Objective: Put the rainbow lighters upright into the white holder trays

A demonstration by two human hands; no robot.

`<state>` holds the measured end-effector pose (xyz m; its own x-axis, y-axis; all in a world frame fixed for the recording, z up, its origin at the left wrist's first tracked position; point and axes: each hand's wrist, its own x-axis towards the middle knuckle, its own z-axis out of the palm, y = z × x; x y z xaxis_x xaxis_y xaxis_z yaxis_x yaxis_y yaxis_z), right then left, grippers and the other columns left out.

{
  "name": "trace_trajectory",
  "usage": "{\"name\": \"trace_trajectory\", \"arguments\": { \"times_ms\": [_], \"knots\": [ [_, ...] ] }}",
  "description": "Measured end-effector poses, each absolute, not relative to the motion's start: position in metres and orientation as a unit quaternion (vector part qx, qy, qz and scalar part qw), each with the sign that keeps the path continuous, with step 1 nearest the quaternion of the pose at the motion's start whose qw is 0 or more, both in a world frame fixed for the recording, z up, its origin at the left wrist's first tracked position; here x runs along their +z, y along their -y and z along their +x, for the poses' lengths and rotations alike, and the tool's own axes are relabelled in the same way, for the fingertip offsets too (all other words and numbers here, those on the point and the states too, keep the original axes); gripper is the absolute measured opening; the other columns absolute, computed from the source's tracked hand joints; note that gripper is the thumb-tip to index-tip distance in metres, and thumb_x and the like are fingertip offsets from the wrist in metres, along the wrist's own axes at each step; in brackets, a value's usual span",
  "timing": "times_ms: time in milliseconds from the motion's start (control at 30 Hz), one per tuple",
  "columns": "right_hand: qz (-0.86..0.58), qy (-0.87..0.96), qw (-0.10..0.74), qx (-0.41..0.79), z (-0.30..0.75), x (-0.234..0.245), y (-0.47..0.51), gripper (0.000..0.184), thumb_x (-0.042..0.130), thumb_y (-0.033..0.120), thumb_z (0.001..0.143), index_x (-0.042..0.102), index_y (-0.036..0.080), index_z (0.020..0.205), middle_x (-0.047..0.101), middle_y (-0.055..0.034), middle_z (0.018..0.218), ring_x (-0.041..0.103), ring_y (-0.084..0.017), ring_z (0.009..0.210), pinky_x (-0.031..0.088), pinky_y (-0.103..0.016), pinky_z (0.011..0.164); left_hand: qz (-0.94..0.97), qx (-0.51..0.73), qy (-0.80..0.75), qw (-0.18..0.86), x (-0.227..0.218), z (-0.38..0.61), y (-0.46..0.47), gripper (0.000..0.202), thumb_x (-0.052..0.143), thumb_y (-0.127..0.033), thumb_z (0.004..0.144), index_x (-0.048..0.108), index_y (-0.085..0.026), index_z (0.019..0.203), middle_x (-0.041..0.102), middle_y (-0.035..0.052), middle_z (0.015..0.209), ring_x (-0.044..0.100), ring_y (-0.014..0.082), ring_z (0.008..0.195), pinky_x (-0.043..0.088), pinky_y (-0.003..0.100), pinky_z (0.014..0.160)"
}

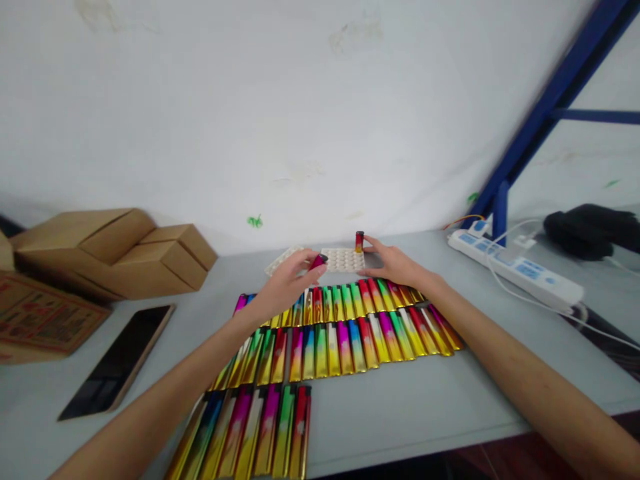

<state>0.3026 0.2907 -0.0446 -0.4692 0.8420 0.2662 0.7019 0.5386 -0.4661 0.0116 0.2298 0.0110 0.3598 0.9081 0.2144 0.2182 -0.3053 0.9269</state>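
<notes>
My left hand (290,279) is closed on a magenta lighter (319,261) with a black top, tilted over the left end of a white tray (345,260) with rows of small holes. At the tray's far right corner a red and gold lighter (359,242) stands upright. My right hand (393,263) is at that corner, thumb and fingers apart, one fingertip at or close to the upright lighter. A second white holed tray (283,259) lies partly behind my left hand. Several shiny multicoloured lighters (320,350) lie side by side in rows nearer to me.
Cardboard boxes (135,257) stand at the left, and a black-screened phone (117,360) lies before them. On the right are a white power strip (515,267) with cables and a black object (590,230). A blue metal frame (540,113) rises by the wall.
</notes>
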Motion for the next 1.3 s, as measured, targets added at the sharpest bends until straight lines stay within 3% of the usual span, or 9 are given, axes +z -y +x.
{"name": "trace_trajectory", "arguments": {
  "times_ms": [100, 267, 567, 733, 1167, 1300],
  "knots": [
    [-0.446, 0.847, 0.246, 0.155, 0.302, -0.045, -0.292, 0.089, 0.073, 0.044, 0.087, 0.026, 0.018, 0.158, 0.061, -0.0177, 0.143, 0.062, -0.036, 0.128, 0.048, -0.055, 0.107, 0.723, 0.423, -0.403, 0.369, 0.014, 0.035, -0.257, 0.028, 0.076, -0.04, 0.082, 0.075, -0.018, 0.1, 0.069, 0.0109, 0.11, 0.065, 0.0248, 0.104, 0.057, 0.036, 0.087],
    [-0.427, 0.851, 0.263, 0.159, 0.302, -0.046, -0.293, 0.089, 0.075, 0.043, 0.086, 0.028, 0.019, 0.157, 0.063, -0.0186, 0.14, 0.064, -0.034, 0.126, 0.05, -0.052, 0.105, 0.774, 0.402, -0.386, 0.299, 0.01, 0.069, -0.3, 0.026, 0.075, -0.037, 0.082, 0.078, -0.017, 0.099, 0.076, 0.0117, 0.104, 0.07, 0.0269, 0.099, 0.055, 0.042, 0.094],
    [-0.424, 0.852, 0.264, 0.158, 0.304, -0.052, -0.299, 0.093, 0.075, 0.041, 0.086, 0.023, 0.015, 0.159, 0.061, -0.0213, 0.142, 0.061, -0.035, 0.129, 0.047, -0.052, 0.107, 0.758, 0.407, -0.393, 0.324, -0.006, 0.09, -0.328, 0.031, 0.085, -0.034, 0.071, 0.074, -0.017, 0.094, 0.078, 0.0078, 0.089, 0.073, 0.0234, 0.085, 0.059, 0.036, 0.081],
    [-0.426, 0.853, 0.257, 0.158, 0.303, -0.053, -0.3, 0.094, 0.074, 0.042, 0.086, 0.024, 0.009, 0.158, 0.06, -0.0243, 0.141, 0.06, -0.037, 0.129, 0.046, -0.051, 0.109, 0.777, 0.364, -0.375, 0.35, -0.001, 0.088, -0.335, 0.028, 0.086, -0.034, 0.07, 0.073, -0.015, 0.086, 0.078, 0.0093, 0.085, 0.075, 0.0245, 0.082, 0.059, 0.038, 0.083],
    [-0.415, 0.853, 0.278, 0.15, 0.303, -0.055, -0.299, 0.091, 0.076, 0.04, 0.085, 0.027, 0.016, 0.157, 0.063, -0.0212, 0.139, 0.063, -0.035, 0.126, 0.048, -0.051, 0.106, 0.767, 0.329, -0.43, 0.344, -0.004, 0.089, -0.344, 0.029, 0.089, -0.039, 0.065, 0.075, -0.016, 0.076, 0.078, 0.0098, 0.076, 0.074, 0.0255, 0.073, 0.056, 0.033, 0.067],
    [-0.42, 0.856, 0.266, 0.142, 0.303, -0.056, -0.3, 0.091, 0.075, 0.043, 0.086, 0.026, 0.014, 0.157, 0.063, -0.0226, 0.139, 0.063, -0.036, 0.126, 0.049, -0.051, 0.105, 0.753, 0.341, -0.437, 0.353, -0.003, 0.08, -0.325, 0.031, 0.09, -0.036, 0.064, 0.074, -0.015, 0.08, 0.078, 0.0097, 0.079, 0.074, 0.0238, 0.075, 0.059, 0.035, 0.074]
  ]
}}
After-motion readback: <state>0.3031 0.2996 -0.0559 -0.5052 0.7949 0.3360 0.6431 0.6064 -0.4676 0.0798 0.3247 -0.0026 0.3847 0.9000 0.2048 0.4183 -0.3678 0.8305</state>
